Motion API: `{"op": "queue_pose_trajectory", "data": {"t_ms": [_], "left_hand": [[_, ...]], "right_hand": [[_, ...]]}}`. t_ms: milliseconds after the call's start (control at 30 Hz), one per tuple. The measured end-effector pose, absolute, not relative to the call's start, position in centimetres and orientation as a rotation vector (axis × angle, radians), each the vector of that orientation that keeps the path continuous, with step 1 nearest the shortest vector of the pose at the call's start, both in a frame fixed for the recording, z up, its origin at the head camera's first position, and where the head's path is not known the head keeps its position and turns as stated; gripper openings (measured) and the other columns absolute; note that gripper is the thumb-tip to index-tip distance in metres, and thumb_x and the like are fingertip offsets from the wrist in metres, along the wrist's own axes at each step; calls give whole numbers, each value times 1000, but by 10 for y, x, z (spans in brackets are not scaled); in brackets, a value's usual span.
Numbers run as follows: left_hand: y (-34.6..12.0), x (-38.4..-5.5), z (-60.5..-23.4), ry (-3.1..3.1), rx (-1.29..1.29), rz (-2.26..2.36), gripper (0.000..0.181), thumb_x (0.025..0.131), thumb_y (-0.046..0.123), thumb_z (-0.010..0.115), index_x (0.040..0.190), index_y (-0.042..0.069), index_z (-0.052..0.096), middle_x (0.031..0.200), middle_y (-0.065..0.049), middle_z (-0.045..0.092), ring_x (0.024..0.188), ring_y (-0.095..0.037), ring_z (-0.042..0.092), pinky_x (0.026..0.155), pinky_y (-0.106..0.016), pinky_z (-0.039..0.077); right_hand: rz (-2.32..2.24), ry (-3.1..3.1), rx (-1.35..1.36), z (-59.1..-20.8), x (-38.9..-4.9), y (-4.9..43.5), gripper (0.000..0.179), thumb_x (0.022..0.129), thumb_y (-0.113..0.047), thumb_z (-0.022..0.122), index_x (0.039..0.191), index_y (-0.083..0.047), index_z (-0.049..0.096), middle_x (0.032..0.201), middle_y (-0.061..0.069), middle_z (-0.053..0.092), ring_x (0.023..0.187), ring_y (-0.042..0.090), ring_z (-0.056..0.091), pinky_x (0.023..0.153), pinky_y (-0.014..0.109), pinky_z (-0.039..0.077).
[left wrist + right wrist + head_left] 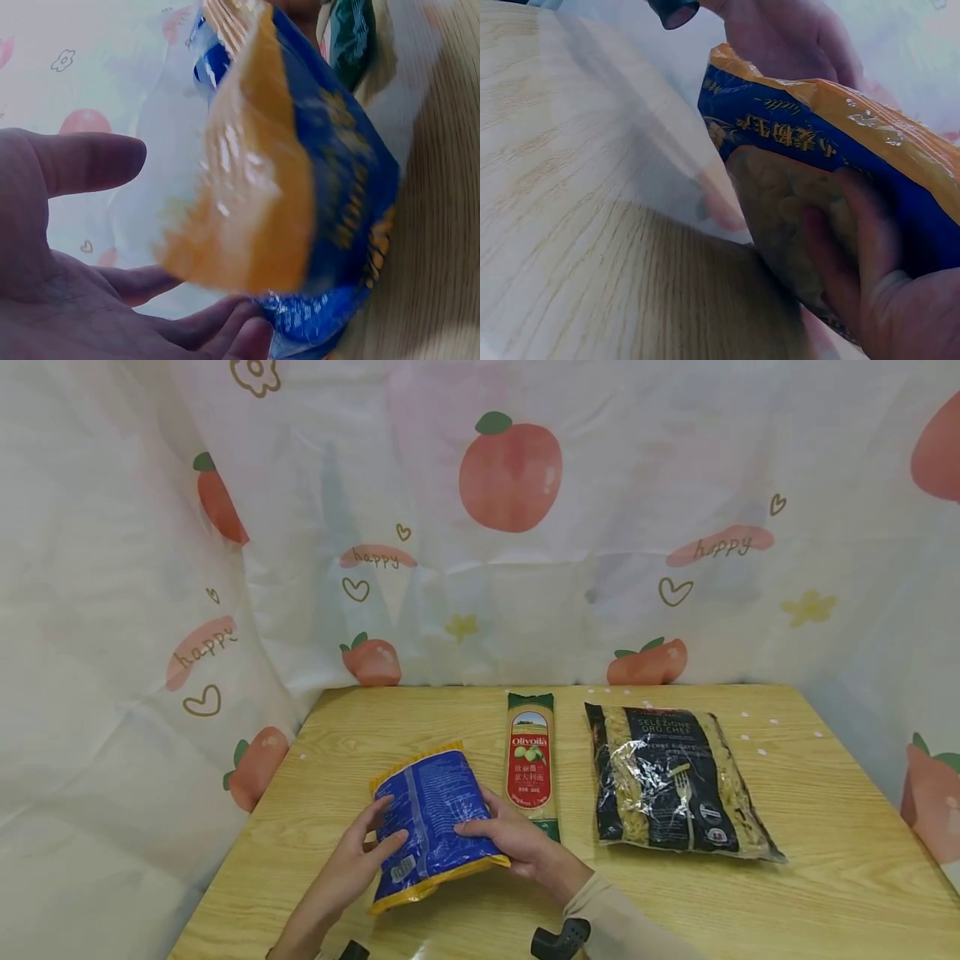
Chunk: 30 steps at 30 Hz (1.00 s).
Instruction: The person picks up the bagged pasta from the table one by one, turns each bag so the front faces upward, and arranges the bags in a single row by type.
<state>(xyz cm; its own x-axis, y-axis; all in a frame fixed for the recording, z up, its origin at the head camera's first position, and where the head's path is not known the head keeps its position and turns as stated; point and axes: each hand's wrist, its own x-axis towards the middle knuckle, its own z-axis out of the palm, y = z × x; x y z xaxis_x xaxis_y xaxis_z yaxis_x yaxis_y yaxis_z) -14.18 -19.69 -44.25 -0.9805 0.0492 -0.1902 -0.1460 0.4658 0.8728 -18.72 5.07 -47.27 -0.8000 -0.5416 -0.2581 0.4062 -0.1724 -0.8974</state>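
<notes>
A blue pasta bag (435,818) with yellow ends is held tilted above the table, its printed back and barcode facing up. My right hand (517,839) grips its right side, thumb on the back; in the right wrist view, fingers (866,232) spread over a window showing pasta pieces. At the left side is my left hand (363,852), thumb over the back and fingers along the edge. The left wrist view shows the left hand (82,292) with its thumb standing away from the bag (345,195) and fingertips by its lower edge.
Behind my right hand lies a spaghetti packet (531,760) with a red label and green ends. Farther right is a large black-and-clear penne bag (675,785). The wooden table (840,860) meets a fruit-print curtain (525,610) at its back edge.
</notes>
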Motion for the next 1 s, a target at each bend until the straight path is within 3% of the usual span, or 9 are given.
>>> {"op": "queue_pose_trajectory", "data": {"t_ms": [133, 300, 767, 1000], "left_hand": [[-193, -141, -444, 2482, -70, 1567, 68, 101, 36, 65, 157, 7, 40, 159, -18, 45, 139, -39, 47, 108, -58, 48], [-190, -140, -448, 2374, -69, 1689, 67, 101, 32, 64, 156, 4, 39, 161, -21, 41, 140, -42, 48, 109, -55, 51], [-187, -140, -447, 2064, -20, 1915, 74, 106, 31, 54, 163, 3, 17, 167, -32, 17, 152, -56, 23, 114, -59, 46], [-187, -141, -447, 1992, -29, 1984, 72, 106, 29, 51, 163, 3, 15, 166, -33, 18, 152, -55, 23, 112, -62, 46]], "right_hand": [[-1996, 1507, -206, -468, -188, 51, 85, 98, -13, 67, 166, -21, 17, 139, 20, 62, 107, 26, 74, 90, 47, 63], [-1957, 1566, -273, -460, -188, 51, 86, 97, -11, 67, 166, -19, 17, 138, 22, 63, 105, 26, 74, 90, 48, 63], [-1874, 1691, -338, -440, -190, 52, 88, 95, -10, 69, 166, -19, 19, 142, 26, 57, 109, 31, 72, 89, 52, 63], [-1824, 1767, -380, -426, -190, 47, 89, 94, -10, 70, 166, -21, 19, 146, 27, 54, 114, 35, 70, 89, 54, 62]]}}
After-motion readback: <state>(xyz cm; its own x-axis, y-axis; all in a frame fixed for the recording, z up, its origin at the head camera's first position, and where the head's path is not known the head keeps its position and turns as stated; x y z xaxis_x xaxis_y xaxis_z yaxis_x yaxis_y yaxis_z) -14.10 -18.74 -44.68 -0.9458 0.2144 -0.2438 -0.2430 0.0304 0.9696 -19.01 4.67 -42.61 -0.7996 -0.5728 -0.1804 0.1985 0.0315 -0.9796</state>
